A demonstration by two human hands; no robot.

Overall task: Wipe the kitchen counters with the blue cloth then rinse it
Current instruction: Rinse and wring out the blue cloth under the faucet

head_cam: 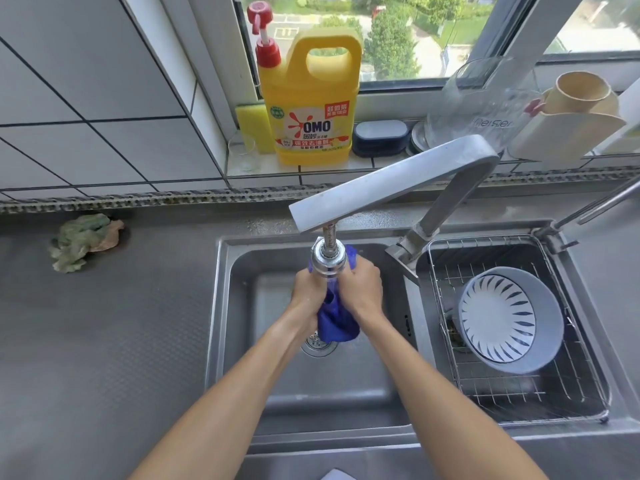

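Both hands grip the blue cloth over the sink, right beneath the faucet head.

The left hand and right hand are curled round the bunched cloth from either side, knuckles nearly touching; its upper part shows behind the faucet head, its lower end hangs between the wrists above the drain. A bowl leans in the wire rack to the right. A crumpled green rag lies well apart on the surface, and a yellow detergent bottle stands on the sill.
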